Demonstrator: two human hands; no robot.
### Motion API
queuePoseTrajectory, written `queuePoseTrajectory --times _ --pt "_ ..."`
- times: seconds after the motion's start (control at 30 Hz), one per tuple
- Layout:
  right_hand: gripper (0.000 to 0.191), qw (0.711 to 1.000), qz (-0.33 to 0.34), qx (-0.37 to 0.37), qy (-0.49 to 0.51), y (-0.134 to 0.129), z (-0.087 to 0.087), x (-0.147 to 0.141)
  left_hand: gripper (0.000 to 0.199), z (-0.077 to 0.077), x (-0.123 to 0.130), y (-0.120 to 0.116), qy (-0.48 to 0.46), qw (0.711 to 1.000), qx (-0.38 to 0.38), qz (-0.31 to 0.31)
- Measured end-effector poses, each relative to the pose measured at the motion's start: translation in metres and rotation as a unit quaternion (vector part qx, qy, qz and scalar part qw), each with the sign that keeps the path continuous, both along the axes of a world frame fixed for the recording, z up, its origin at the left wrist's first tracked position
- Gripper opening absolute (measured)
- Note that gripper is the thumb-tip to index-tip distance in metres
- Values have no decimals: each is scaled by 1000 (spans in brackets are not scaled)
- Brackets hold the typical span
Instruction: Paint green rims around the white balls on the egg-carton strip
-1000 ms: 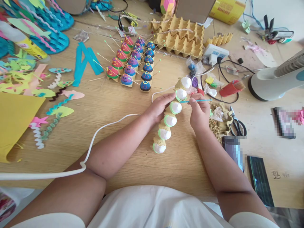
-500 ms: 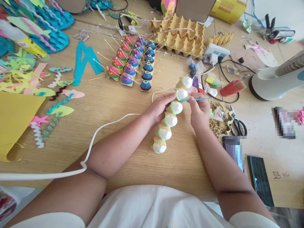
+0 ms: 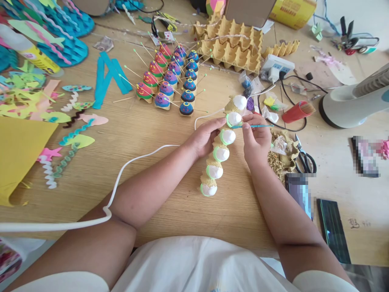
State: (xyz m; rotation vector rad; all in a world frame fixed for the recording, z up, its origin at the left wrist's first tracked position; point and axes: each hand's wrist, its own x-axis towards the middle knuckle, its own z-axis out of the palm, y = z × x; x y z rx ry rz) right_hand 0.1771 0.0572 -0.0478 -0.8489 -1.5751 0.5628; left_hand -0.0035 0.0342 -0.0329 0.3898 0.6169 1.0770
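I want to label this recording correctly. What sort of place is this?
Probably a craft workspace: painted egg-carton figures stand near plain egg-carton pieces, with scissors on the same table.

six white domes (image 3: 223,154) on one strip (image 3: 212,161), three rows of painted domes (image 3: 162,101), one red tub (image 3: 293,112), one pair of scissors (image 3: 306,162).
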Motion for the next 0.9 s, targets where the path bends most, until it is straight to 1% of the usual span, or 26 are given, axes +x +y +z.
queuePoseTrajectory --times 0.1,0.23,0.4,0.47,0.67,0.8,0.9 --pt "19 1000 2 -7 3 -2 2 -2 25 2 0 0 19 999 27 -1" --pt "19 1000 8 -6 6 -2 3 -3 32 2 0 0 21 999 38 -6" --pt "20 1000 11 -5 1 -3 5 -4 27 2 0 -1 23 998 59 2" --pt "21 1000 9 -3 -7 -5 7 -4 24 2 1 -1 27 998 54 3" --pt "14 998 -8 46 -36 -8 11 -4 12 3 3 -1 50 998 31 17" --pt "12 995 -16 91 -47 -8 11 -3 13 4 2 -1 62 998 30 15" --pt "14 993 -17 103 -57 -10 13 -3 15 4 1 -1 71 997 25 17"
